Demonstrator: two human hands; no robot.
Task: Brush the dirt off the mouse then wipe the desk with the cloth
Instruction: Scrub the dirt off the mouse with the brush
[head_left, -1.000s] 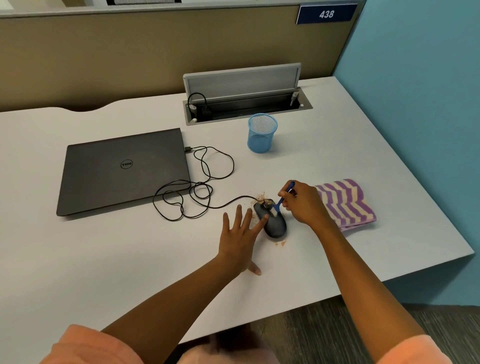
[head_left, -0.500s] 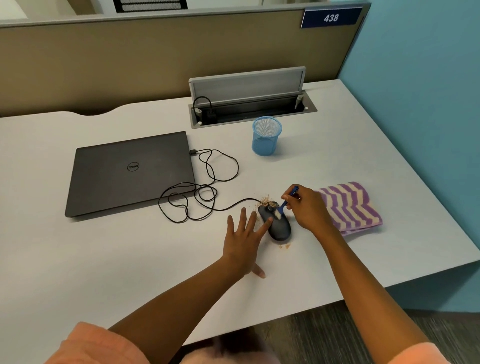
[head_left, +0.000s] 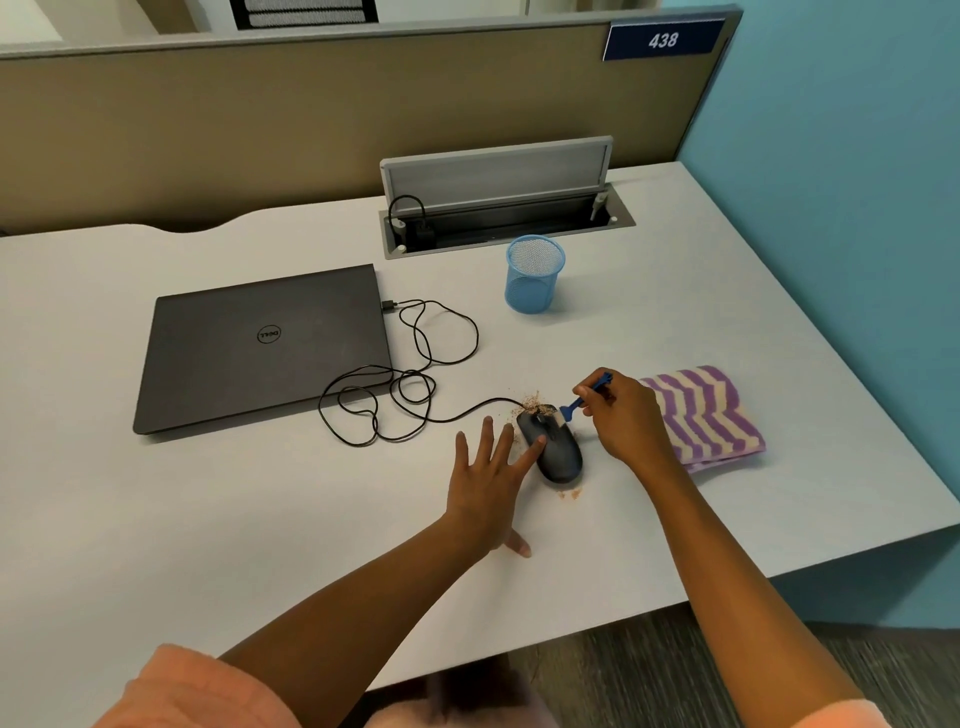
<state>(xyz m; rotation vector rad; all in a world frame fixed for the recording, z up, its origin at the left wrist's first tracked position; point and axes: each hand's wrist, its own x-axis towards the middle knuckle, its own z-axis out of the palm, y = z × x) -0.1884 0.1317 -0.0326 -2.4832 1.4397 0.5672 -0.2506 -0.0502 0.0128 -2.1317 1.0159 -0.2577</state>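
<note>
Small blue brush (head_left: 586, 399) with handle partly hidden inside pinching right hand (head_left: 626, 423), bristles on one black wired mouse (head_left: 555, 445), spread flat left hand (head_left: 488, 480) steadying its side, one purple-striped folded cloth (head_left: 709, 415) partly covered, two dirt patches (head_left: 532, 401) on white desk (head_left: 260, 509)

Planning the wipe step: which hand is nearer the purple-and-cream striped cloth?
Right. The right hand, holding the blue brush, is beside the striped cloth; the left hand is across the black mouse.

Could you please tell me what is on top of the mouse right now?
On the mouse: the brush bristles at its front and a left hand fingertip on its side. Dirt lies beside it; anything under the bristles is hidden.
</note>
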